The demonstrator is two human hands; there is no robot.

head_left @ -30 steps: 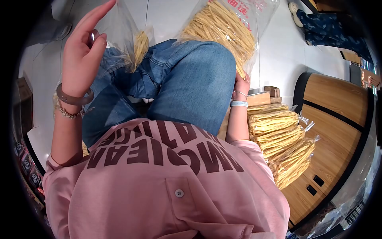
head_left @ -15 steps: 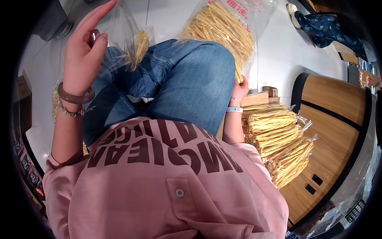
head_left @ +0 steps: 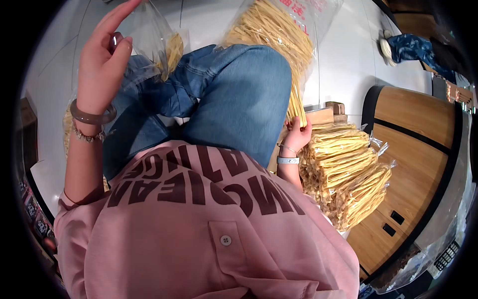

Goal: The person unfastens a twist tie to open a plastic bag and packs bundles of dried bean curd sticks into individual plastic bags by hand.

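Observation:
My right hand [head_left: 298,135] is closed around the lower ends of a few long yellow dried beancurd sticks [head_left: 297,107], beside my right knee. These sticks run up into a large clear bag with red print [head_left: 306,15], filled with more beancurd sticks [head_left: 271,30]. On the other side, my left hand [head_left: 107,60] is raised, index finger stretched towards the top edge of the view. A clear plastic bag [head_left: 149,37] hangs from its fingertips, which are partly cut off by the frame. Some beancurd sticks [head_left: 174,52] lie inside that bag.
Stacked packs of beancurd sticks [head_left: 343,172] stand to my right, next to a wooden cabinet [head_left: 413,129]. A small wooden block [head_left: 335,107] is behind them. Another person's leg in patterned blue trousers [head_left: 413,48] shows at upper right. My jeans-clad knees [head_left: 239,94] fill the middle.
My right hand has moved down towards me, drawing the ends of the beancurd sticks further out past my knee. My left hand and its bag stay nearly still. The other person's foot has shifted.

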